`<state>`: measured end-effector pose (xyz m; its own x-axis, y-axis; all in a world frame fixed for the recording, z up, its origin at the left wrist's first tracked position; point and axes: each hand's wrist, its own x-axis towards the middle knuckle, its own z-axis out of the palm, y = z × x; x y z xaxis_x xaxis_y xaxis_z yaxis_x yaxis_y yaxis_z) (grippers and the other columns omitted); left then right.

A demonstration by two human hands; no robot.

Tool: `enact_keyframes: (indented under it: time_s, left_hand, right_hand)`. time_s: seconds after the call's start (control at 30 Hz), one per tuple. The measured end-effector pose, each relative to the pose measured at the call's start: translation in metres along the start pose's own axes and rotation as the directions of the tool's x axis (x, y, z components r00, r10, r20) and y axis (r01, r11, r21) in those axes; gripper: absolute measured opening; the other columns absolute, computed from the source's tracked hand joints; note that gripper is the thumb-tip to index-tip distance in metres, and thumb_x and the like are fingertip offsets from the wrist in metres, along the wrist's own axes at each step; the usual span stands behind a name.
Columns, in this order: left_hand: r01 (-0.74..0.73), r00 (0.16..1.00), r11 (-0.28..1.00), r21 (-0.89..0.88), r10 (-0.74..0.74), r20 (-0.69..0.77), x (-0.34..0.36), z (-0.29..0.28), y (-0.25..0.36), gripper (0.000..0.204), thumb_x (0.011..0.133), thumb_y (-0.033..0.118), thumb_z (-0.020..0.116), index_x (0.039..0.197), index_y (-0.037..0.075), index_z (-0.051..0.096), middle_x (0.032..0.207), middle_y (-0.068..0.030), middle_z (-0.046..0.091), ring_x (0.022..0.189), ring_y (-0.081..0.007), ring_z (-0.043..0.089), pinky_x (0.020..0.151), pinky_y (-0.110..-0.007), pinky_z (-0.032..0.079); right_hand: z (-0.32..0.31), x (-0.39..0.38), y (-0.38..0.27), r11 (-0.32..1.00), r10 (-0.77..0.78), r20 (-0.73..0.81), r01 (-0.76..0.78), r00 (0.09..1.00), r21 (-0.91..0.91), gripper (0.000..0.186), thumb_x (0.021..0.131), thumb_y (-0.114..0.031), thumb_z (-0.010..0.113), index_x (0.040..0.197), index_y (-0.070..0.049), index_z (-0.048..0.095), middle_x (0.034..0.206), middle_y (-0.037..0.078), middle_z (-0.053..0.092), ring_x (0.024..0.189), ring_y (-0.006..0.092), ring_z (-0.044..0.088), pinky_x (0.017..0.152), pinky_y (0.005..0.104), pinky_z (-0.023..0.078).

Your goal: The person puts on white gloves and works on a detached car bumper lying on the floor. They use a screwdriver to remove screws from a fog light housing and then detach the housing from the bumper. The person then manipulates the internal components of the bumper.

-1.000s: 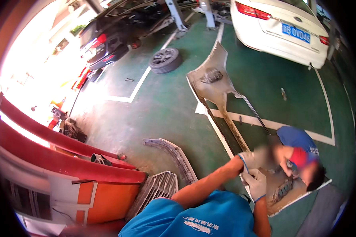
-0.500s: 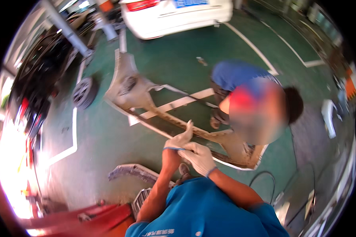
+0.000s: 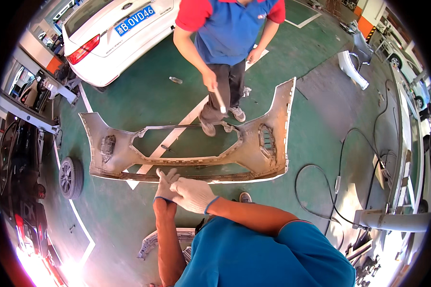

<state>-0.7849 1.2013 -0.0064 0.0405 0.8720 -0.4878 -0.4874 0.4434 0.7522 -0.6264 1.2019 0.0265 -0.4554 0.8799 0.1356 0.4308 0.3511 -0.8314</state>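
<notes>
My left hand (image 3: 164,182), in a white knit glove with a blue cuff, is raised with its fingers stretched out. My right hand (image 3: 194,195), gloved the same way, is closed against it, gripping the left glove. On the green floor just beyond lies a large car bumper shell (image 3: 254,166), inner side up, with a dark fitting at each end. A co-worker (image 3: 218,36) in a blue and red shirt stands behind it, holding a pale elongated object (image 3: 220,100) in one hand.
A white car (image 3: 115,48) stands upper left, a loose wheel (image 3: 71,177) left. A curved trim piece (image 3: 151,239) lies behind my arms. Cables (image 3: 316,167), a steel post (image 3: 397,221) and a white panel (image 3: 349,69) are on the right.
My view has swung right, bringing the bumper crosswise in front of me. The co-worker has straightened from a crouch. My right hand has stayed on the left glove.
</notes>
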Motion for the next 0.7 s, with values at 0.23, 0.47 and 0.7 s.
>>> enact_keyframes:
  time_s: [0.23, 0.47, 0.7]
  left_hand:
    - [-0.243, 0.946, 0.970, -0.004, 0.238, 0.222, -0.024, 0.018, -0.035, 0.065, 0.113, 0.036, 0.045, 0.168, 0.004, 0.030, 0.169, -0.0227, 0.037, 0.156, -0.0311, 0.034, 0.126, -0.042, 0.029]
    - [-0.121, 0.991, 0.992, -0.034, 0.119, -0.053, -0.009, -0.007, -0.066, 0.052, 0.108, 0.023, 0.055, 0.155, 0.002, 0.051, 0.150, -0.0197, 0.059, 0.136, -0.0273, 0.057, 0.112, -0.042, 0.045]
    - [-0.486, 0.787, 0.259, 0.835, 0.546, 0.289, -0.016, -0.012, -0.077, 0.045, 0.101, 0.014, 0.062, 0.146, 0.014, 0.061, 0.114, -0.0153, 0.079, 0.098, -0.0246, 0.075, 0.084, -0.036, 0.058]
  right_hand:
    - [0.021, -0.019, 0.022, 0.990, -0.038, 0.052, 0.044, 0.998, -0.131, 0.019, 0.086, -0.024, 0.071, 0.093, -0.007, 0.069, 0.092, 0.014, 0.072, 0.086, 0.0367, 0.072, 0.073, 0.0504, 0.058]
    - [0.045, -0.020, 0.044, 0.940, 0.180, 0.114, -0.205, 0.977, 0.274, 0.009, 0.083, -0.012, 0.071, 0.085, -0.003, 0.069, 0.077, 0.012, 0.071, 0.067, 0.0278, 0.070, 0.061, 0.0441, 0.054]
    - [0.028, -0.029, 0.045, 0.548, 0.211, 0.522, -0.543, 0.826, 0.637, 0.011, 0.085, -0.006, 0.073, 0.095, -0.002, 0.075, 0.075, 0.005, 0.067, 0.068, 0.0129, 0.064, 0.062, 0.0319, 0.049]
